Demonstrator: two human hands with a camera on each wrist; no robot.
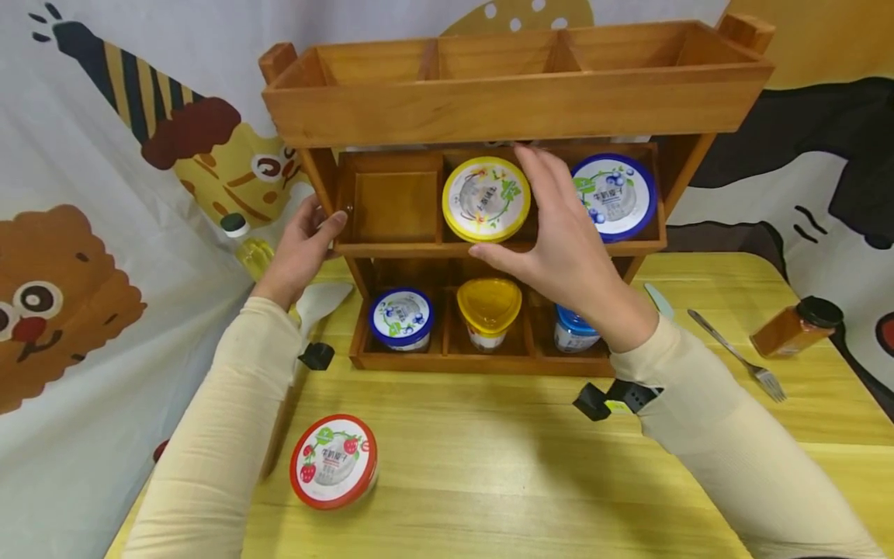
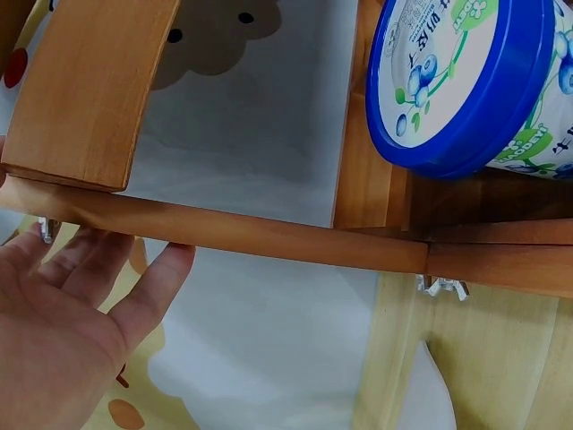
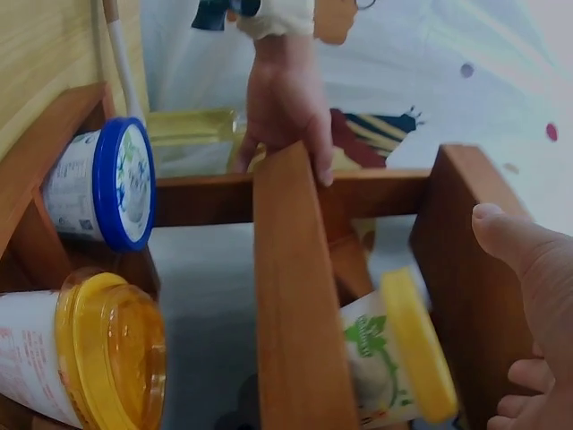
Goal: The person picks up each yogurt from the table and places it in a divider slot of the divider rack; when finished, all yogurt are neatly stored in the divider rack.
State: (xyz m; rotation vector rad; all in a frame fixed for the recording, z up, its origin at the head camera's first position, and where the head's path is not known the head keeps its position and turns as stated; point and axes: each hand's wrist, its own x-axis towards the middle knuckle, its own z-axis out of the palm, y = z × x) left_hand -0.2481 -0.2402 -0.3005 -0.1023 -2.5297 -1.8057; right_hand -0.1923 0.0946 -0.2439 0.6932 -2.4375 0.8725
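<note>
My left hand (image 1: 305, 242) grips the left side of a wooden shelf rack (image 1: 517, 109) at the middle tier, thumb at the front corner. In the left wrist view its fingertips meet the side rail. My right hand (image 1: 559, 225) is spread beside a yellow-lidded tub (image 1: 486, 199) in that tier's middle compartment. Its thumb is near the tier's front edge and its fingers reach up past the lid; the right wrist view shows the thumb apart from the tub (image 3: 385, 358). A blue-lidded tub (image 1: 615, 198) stands in the compartment to the right, partly behind this hand.
The bottom tier holds a blue-lidded tub (image 1: 401, 318), a yellow-topped cup (image 1: 489, 310) and another blue-lidded cup (image 1: 574, 332). A red-lidded tub (image 1: 334, 462) stands on the table at front left. A fork (image 1: 740, 357) and a dark-capped jar (image 1: 796, 326) lie at right; an oil bottle (image 1: 253, 252) is at left.
</note>
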